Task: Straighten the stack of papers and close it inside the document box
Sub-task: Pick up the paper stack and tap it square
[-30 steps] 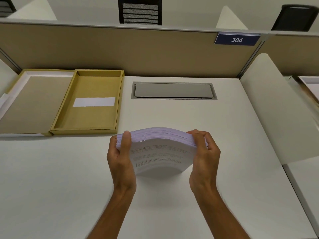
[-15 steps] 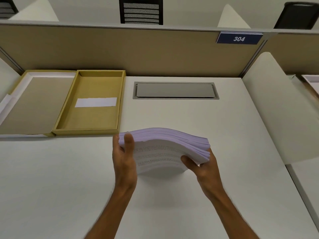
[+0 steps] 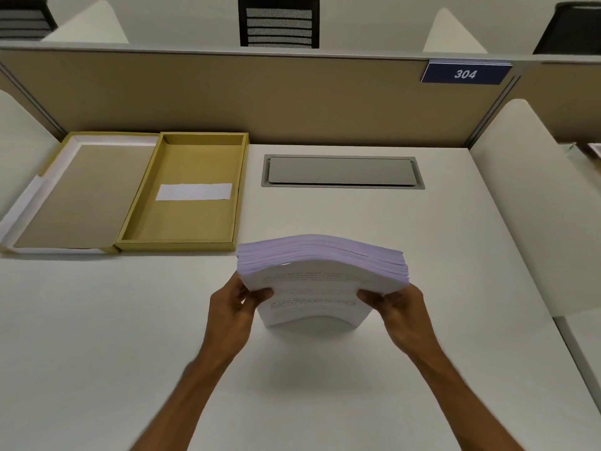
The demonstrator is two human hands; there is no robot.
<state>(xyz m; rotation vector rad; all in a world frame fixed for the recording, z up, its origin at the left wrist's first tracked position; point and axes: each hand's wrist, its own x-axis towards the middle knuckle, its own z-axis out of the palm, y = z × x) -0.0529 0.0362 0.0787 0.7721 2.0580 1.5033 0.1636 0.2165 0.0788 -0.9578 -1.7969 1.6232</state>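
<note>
Two hands grip one thick stack of papers [image 3: 320, 271] standing on its lower edge on the white bench [image 3: 130, 336], bowed toward the person. Beyond the left hand [image 3: 235, 304] and off to its left, the open document box [image 3: 182, 193] lies flat, well apart from the stack, its lid [image 3: 74, 193] spread further left; nothing lies between. A grey cable hatch [image 3: 343, 171] sits beyond the right hand [image 3: 398, 309]. Each hand is curled closed on a side edge of the stack, thumbs on the near printed face.
</note>
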